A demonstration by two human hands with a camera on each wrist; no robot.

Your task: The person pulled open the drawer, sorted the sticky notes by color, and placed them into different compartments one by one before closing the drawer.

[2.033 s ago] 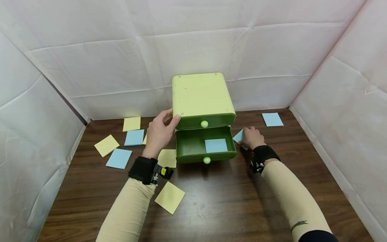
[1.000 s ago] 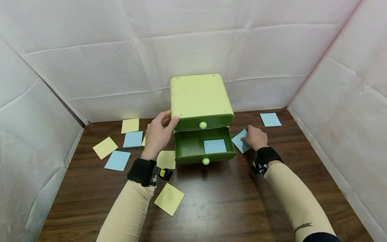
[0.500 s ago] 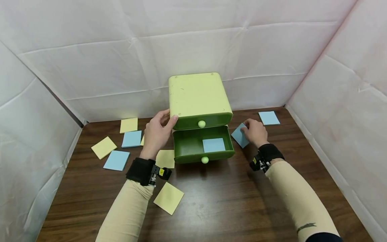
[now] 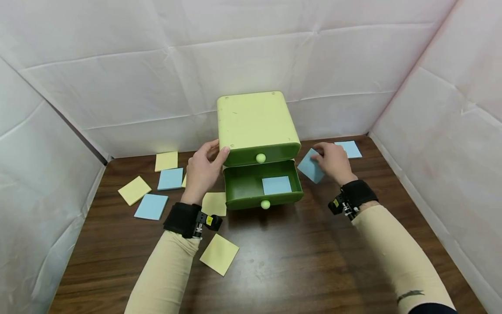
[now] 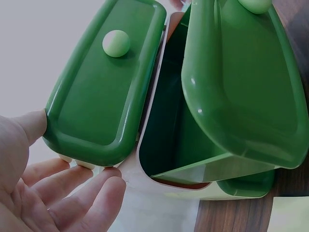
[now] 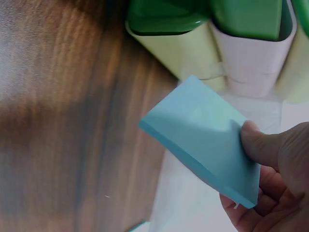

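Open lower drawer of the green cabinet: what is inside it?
One blue sticky-note pad lies on the floor of the open lower drawer, toward its right side. The drawer's back part is hidden under the closed upper drawer.

Light: bright, even, diffused by white walls
Shadows: soft, faint on worktop (image 4: 298, 261)
Blur: both wrist views softened
Edges: head view bowed
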